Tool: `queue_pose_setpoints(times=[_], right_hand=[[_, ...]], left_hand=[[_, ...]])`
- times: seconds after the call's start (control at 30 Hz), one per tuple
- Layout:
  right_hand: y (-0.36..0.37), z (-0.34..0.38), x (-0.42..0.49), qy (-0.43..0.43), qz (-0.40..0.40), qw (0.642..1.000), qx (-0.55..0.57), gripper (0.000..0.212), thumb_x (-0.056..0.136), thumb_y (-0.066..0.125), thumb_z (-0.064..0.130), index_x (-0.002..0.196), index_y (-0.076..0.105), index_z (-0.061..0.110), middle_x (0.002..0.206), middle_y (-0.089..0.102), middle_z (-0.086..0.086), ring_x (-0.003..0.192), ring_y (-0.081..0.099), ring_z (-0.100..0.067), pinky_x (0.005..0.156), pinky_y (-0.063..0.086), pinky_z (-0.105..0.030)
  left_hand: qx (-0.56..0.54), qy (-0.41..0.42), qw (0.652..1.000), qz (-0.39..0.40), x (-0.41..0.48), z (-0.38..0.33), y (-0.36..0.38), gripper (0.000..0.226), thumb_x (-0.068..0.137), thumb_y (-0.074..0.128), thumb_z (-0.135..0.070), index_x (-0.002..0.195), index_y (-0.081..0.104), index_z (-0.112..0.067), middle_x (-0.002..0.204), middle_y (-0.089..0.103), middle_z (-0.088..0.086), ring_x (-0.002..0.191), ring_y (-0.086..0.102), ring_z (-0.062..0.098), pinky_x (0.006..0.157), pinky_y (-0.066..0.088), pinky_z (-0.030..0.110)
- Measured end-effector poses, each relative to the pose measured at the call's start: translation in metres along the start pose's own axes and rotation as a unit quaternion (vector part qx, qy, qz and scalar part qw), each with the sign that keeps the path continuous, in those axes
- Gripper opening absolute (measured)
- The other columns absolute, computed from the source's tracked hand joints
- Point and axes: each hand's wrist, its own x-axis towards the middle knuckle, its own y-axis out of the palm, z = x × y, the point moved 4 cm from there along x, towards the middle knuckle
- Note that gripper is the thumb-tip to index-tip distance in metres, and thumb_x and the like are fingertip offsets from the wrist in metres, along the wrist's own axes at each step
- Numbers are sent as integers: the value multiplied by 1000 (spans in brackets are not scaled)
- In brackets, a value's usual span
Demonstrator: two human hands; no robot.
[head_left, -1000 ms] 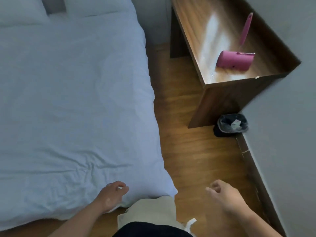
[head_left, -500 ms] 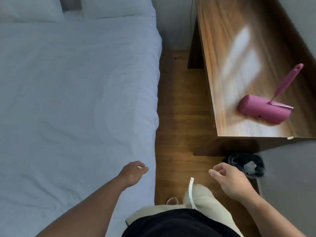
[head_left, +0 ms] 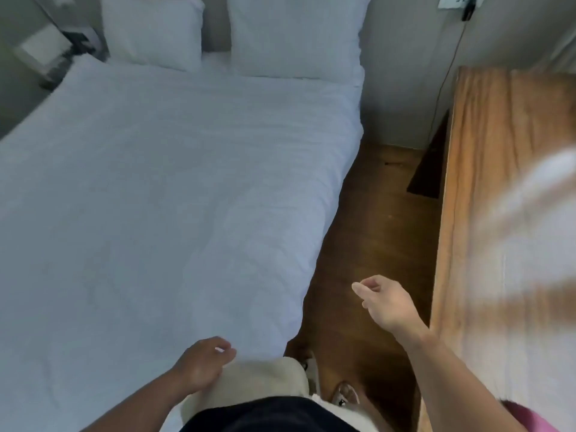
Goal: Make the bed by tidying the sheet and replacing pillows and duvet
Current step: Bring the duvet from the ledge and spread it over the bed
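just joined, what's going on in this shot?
A person stands at the near right corner of a bed, holding nothing in either hand. The left hand hangs loosely curled over the bed's edge. The right hand hangs over the wooden floor, between the bed and a wooden desk. What looks like the duvet lies spread flat. A pillow and a second pillow sit at the head.

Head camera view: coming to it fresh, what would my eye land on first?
The big white bed cover fills the left and centre, with two plump white pillows side by side at its far end. At the bottom, the person's left hand hovers by the bed's near edge and the right hand over the brown wooden floor, both holding nothing.
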Motion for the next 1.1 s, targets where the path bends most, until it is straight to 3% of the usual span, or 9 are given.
queue_pose_setpoints(times=[0.1,0.2,0.33,0.47,0.57,0.8,0.93,1.03,1.1], right_hand=[[-24,32,81,-5,-45,998,38,33,95,58,53,116,62,28,101,66,11,85,64,-10,80,58,-25],[-37,36,128,43,-58,995,63,32,96,59,49,116,64,24,98,66,9,84,64,-11,78,57,-26],[-46,35,152,91,-59,993,48,32,96,58,49,115,64,22,95,66,11,84,65,-9,81,58,-30],[-68,45,167,145,-23,989,26,29,97,58,47,113,64,23,95,68,10,85,66,-8,68,52,-24],[-95,66,206,170,-19,985,0,29,96,59,46,110,67,21,89,69,8,81,67,-8,68,53,-24],[-169,161,391,117,26,993,-18,20,98,60,41,105,67,24,91,70,4,79,68,-8,59,48,-21],[-199,226,548,103,104,985,-87,22,97,59,45,108,66,26,94,69,8,83,68,-7,61,50,-23],[-211,288,678,54,144,973,-171,30,97,58,48,116,61,25,102,67,7,89,66,-10,68,50,-26],[-208,336,752,-28,132,970,-203,41,96,59,48,129,55,23,117,68,1,100,66,-18,80,54,-33]], left_hand=[[-21,-50,998,-16,39,2,-41,37,65,73,-53,86,72,-22,89,71,2,65,67,19,54,40,26],[20,-53,998,-19,90,-41,-85,25,84,70,-45,90,71,-21,98,71,2,74,72,18,55,44,21],[18,19,999,22,154,-160,-130,34,81,69,-55,97,71,-26,106,70,1,86,70,18,66,46,23],[-38,98,994,41,187,-300,-162,20,93,66,-37,103,71,-21,104,72,3,92,72,21,55,45,17],[-56,156,984,65,211,-380,-178,23,94,64,-41,109,68,-25,110,70,0,94,71,15,65,50,21],[-22,95,989,108,317,-472,-201,28,93,62,-45,110,68,-24,111,69,0,97,71,20,70,49,25],[-32,25,998,52,401,-518,-243,46,76,69,-58,103,70,-20,112,70,10,89,65,24,74,44,29],[88,2,996,33,468,-555,-283,41,93,65,-48,121,65,-18,118,70,7,107,65,23,88,45,28],[204,46,978,-1,510,-588,-317,55,96,60,-48,139,50,-15,129,64,11,126,56,24,105,40,29]])
